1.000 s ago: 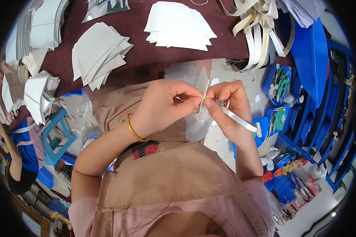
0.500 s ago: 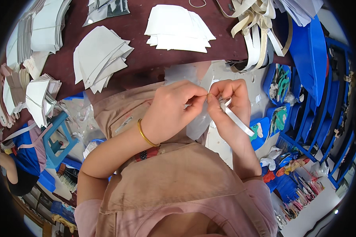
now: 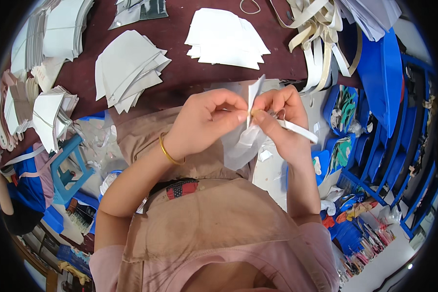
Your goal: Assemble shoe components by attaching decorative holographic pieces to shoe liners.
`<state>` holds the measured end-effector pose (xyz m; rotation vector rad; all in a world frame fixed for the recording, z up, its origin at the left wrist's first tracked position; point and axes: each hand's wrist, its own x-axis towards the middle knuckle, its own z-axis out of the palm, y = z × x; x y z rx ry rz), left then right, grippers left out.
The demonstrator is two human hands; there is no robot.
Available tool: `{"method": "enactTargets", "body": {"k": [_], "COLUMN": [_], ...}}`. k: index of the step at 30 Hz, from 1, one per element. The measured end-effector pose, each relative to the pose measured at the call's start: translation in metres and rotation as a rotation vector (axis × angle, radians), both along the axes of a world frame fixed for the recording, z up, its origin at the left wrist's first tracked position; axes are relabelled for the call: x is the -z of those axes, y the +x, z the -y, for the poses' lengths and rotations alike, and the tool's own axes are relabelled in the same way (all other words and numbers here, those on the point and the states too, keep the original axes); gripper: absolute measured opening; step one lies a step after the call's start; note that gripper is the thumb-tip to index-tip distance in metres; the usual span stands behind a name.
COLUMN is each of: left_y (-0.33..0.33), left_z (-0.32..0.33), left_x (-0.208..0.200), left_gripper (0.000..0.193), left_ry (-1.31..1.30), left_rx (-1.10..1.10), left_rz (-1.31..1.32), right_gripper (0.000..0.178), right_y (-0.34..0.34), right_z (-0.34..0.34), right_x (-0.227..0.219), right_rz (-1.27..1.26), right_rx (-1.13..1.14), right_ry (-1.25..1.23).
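Note:
My left hand (image 3: pixel 207 121) and my right hand (image 3: pixel 282 121) meet in front of my chest, fingertips pinched together on a thin white cut piece (image 3: pixel 246 136) that folds and hangs down between them. A narrow white strip (image 3: pixel 299 130) sticks out to the right from under my right fingers. A gold bangle (image 3: pixel 168 151) circles my left wrist. What lies exactly between the fingertips is too small to tell.
The dark red table (image 3: pixel 180 73) carries stacks of white cut pieces (image 3: pixel 126 68) (image 3: pixel 226 36) and a bundle of cream straps (image 3: pixel 321 29). Blue bins and racks (image 3: pixel 389 121) stand at the right. A blue stool (image 3: pixel 68 168) is at the left, near another person's arm (image 3: pixel 2 194).
Both hands have stayed together and lifted slightly toward the table. The white piece now stands up between the fingertips, and the strip points further right.

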<state>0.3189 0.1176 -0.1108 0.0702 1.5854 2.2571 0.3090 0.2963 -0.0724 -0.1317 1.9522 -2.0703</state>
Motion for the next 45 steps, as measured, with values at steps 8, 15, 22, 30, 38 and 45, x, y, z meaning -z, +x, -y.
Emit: {"method": "enactTargets", "body": {"k": [8, 15, 22, 30, 38, 45], "left_y": [-0.032, -0.027, -0.039, -0.052, -0.051, -0.047], "left_z": [0.023, 0.008, -0.016, -0.016, -0.009, -0.001], "left_x": [-0.001, -0.015, -0.019, -0.001, 0.005, 0.010], "left_gripper": [0.007, 0.025, 0.060, 0.034, 0.032, 0.037], "left_ry": [0.035, -0.116, -0.416, -0.159, -0.346, 0.110], "left_rx": [-0.320, 0.056, -0.138, -0.075, 0.092, 0.120], "left_rz": [-0.108, -0.657, -0.630, -0.338, -0.399, 0.044], "right_gripper": [0.030, 0.035, 0.032, 0.033, 0.032, 0.028], "right_y": [0.004, -0.014, -0.023, -0.051, -0.064, -0.059], "right_z": [-0.010, 0.003, 0.000, -0.004, 0.007, 0.012], "right_x": [0.006, -0.003, -0.002, 0.002, 0.019, 0.022], "right_rz": [-0.074, -0.098, -0.065, -0.093, 0.027, 0.089], "right_rx": [0.142, 0.130, 0.295, 0.141, 0.228, 0.205], "right_ry": [0.191, 0.035, -0.056, -0.017, -0.043, -0.240]}}
